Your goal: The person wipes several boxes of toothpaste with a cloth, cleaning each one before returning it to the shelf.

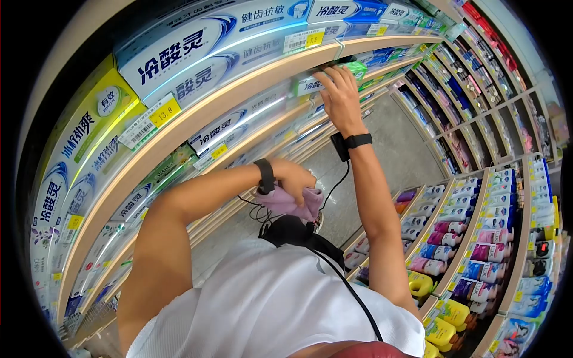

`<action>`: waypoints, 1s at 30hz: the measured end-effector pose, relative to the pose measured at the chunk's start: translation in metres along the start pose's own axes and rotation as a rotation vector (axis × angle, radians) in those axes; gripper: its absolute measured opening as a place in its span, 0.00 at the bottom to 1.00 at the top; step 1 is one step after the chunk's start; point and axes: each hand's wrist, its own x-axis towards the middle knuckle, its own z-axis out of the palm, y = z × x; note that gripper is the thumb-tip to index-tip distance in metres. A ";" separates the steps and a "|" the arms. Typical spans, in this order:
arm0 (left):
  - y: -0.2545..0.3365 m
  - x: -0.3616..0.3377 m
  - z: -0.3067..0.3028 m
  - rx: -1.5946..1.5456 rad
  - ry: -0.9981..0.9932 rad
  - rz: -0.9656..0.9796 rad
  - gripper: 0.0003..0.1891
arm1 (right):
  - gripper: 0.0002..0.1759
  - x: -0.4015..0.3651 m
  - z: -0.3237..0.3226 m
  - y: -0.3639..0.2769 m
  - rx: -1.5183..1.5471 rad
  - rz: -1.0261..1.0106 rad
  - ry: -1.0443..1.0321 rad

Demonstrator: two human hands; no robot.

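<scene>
My left hand, near my waist, is closed around a crumpled light purple cloth. My right hand reaches out to the shelf below the top one. Its fingers curl over a green and white toothpaste box, whose green end shows past the fingertips. The thumb is partly hidden. Right above, large toothpaste boxes in blue, white and silver line the upper shelf. A yellow-green toothpaste box stands farther left.
Price tags run along the shelf edges. More toothpaste boxes fill the lower shelves. On my right, a shelf unit holds several rows of bottles. A grey floor lies between the units. Black cables hang near my wrists.
</scene>
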 end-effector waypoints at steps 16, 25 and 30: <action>0.003 -0.001 0.000 -0.019 -0.033 -0.033 0.23 | 0.21 0.008 0.009 -0.003 0.116 -0.068 0.019; 0.004 -0.003 -0.002 -0.002 0.000 -0.038 0.24 | 0.21 0.006 0.011 0.002 0.206 -0.050 0.012; -0.004 0.003 0.002 0.007 -0.006 -0.021 0.25 | 0.23 0.008 0.008 0.004 0.194 -0.014 -0.125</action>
